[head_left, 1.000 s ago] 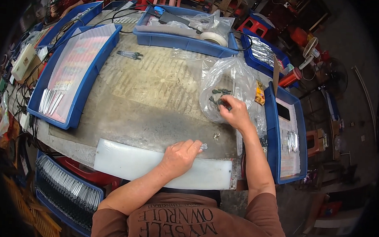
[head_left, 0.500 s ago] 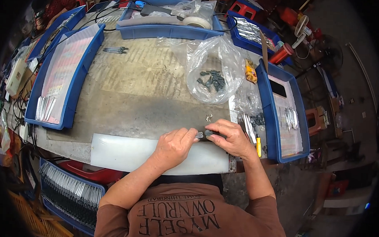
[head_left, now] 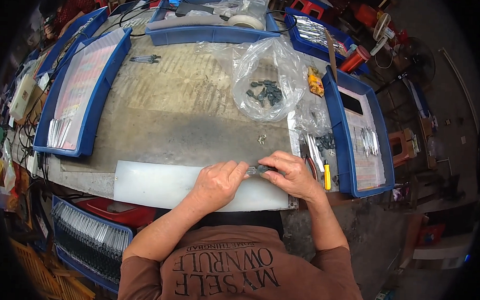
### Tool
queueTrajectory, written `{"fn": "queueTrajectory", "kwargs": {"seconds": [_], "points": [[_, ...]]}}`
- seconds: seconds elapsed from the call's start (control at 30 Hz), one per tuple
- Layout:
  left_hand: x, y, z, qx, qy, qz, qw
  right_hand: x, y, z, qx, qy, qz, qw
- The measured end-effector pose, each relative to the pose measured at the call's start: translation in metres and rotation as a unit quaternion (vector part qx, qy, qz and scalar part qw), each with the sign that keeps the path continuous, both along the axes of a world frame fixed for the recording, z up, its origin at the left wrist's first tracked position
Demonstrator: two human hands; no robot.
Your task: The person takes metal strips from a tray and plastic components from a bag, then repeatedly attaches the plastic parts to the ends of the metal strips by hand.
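Over the white board [head_left: 154, 184] at the table's front edge, my two hands meet at a narrow metal piece with a dark plastic end. My left hand [head_left: 219, 182] is closed on the silvery metal piece [head_left: 251, 171], most of which its fingers hide. Pinched in my right hand [head_left: 291, 174] is the dark plastic piece [head_left: 263, 169], its near end touching or joined to the metal; the fingers hide which. Just beyond lie some tiny brass-coloured parts [head_left: 262, 138]. A clear plastic bag [head_left: 290, 72] farther off holds several loose dark plastic pieces [head_left: 266, 91].
Right of my right hand lie a yellow-handled tool [head_left: 327, 177], pliers [head_left: 310, 162] and metal strips. Blue trays [head_left: 87, 134] stand left, blue trays [head_left: 342, 143] right, and another blue tray [head_left: 212, 37] at the back. Several dark-ended strips [head_left: 145, 58] rest at far left.
The dark piece and the metal piece have come closer, now end to end. Both hands keep nearly the same place; the whole view has shifted slightly.
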State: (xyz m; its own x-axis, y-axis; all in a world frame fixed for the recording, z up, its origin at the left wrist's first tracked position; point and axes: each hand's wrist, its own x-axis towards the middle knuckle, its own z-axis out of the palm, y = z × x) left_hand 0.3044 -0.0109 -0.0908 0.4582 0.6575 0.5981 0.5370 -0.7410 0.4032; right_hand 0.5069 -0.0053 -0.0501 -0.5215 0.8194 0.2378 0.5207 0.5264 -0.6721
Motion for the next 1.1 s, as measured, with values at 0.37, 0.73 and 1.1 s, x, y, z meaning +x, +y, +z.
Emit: {"fn": "queueTrajectory", "kwargs": {"seconds": [0.37, 0.73, 1.1], "points": [[-0.001, -0.005, 0.003, 0.014, 0.017, -0.004, 1.000, 0.005, -0.008, -0.004, 0.000, -0.008, -0.004, 1.000], [-0.002, -0.008, 0.001, 0.028, 0.040, -0.019, 0.999, 0.005, -0.013, -0.013, -0.116, 0.050, -0.009, 0.992], [-0.002, -0.013, 0.000, 0.003, 0.045, -0.030, 0.999, -0.002, -0.018, -0.013, -0.230, 0.107, -0.057, 0.966]]}}
